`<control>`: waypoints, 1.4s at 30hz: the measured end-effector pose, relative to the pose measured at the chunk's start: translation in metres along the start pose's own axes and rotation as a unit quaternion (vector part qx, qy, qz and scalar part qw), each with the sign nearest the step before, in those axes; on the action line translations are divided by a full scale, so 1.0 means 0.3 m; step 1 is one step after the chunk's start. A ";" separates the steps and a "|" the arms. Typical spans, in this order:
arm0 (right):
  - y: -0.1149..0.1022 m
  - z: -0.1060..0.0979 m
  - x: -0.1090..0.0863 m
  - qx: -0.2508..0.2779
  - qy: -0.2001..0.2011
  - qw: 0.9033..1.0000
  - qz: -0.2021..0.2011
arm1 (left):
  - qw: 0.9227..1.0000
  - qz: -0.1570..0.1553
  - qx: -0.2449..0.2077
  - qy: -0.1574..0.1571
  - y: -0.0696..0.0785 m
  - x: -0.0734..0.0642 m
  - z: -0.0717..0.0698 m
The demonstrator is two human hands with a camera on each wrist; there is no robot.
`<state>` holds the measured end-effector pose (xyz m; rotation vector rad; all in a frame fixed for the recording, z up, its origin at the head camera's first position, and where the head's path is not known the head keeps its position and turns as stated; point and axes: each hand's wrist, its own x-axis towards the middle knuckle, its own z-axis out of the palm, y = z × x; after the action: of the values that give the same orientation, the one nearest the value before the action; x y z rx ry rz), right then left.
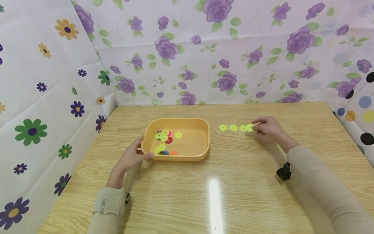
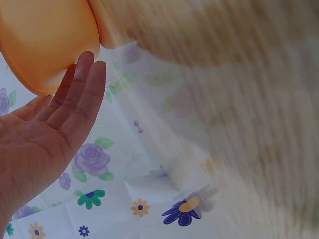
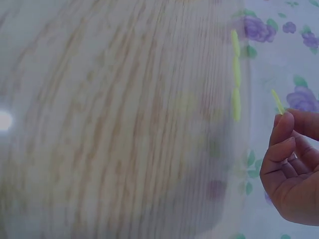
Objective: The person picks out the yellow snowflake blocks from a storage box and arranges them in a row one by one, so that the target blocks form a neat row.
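Observation:
My right hand pinches a yellow flower-shaped plastic piece between thumb and fingers, raised a little over the table in the right wrist view. To its left, yellow flower pieces lie in a row on the table. At the near left corner of an orange plastic basin, my left hand holds the rim, thumb on the front edge and fingers against the outer left wall. Inside the basin lie several flower pieces, mostly yellow, with red, pink, green, blue, black and orange ones.
The wood-grain table reaches back to a floral cloth hung behind it. More patterned cloth stands along the left, and a dotted cloth along the right. Light glares on the front of the tabletop.

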<state>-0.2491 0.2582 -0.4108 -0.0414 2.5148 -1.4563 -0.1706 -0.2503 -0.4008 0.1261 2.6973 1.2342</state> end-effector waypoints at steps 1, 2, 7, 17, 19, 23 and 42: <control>0.004 -0.002 0.003 -0.004 0.002 1.000 0.002 | 1.000 0.000 0.000 0.001 -0.001 0.000 0.000; 0.009 -0.005 0.006 -0.006 0.003 1.000 0.004 | 1.000 0.001 -0.001 0.000 -0.002 -0.001 -0.001; 0.040 -0.016 0.025 -0.011 0.004 1.000 0.022 | 1.000 0.002 -0.001 0.001 -0.003 -0.002 -0.002; 0.072 -0.046 0.050 0.001 -0.007 0.998 0.068 | 1.000 0.005 -0.003 -0.003 0.004 0.000 -0.004; 0.073 -0.048 0.054 0.003 -0.011 0.997 0.072 | 1.000 0.004 -0.003 -0.002 0.006 -0.002 -0.004; 0.079 -0.052 0.064 0.005 -0.014 0.997 0.078 | 1.000 0.006 -0.001 -0.002 0.007 -0.005 -0.004; 0.054 -0.085 0.020 0.019 0.024 0.997 0.066 | 1.000 0.005 0.000 -0.001 -0.002 0.000 -0.001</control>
<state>-0.2590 0.2872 -0.4136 0.1651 2.4739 -1.4666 -0.1706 -0.2509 -0.4010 0.1404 2.6976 1.2358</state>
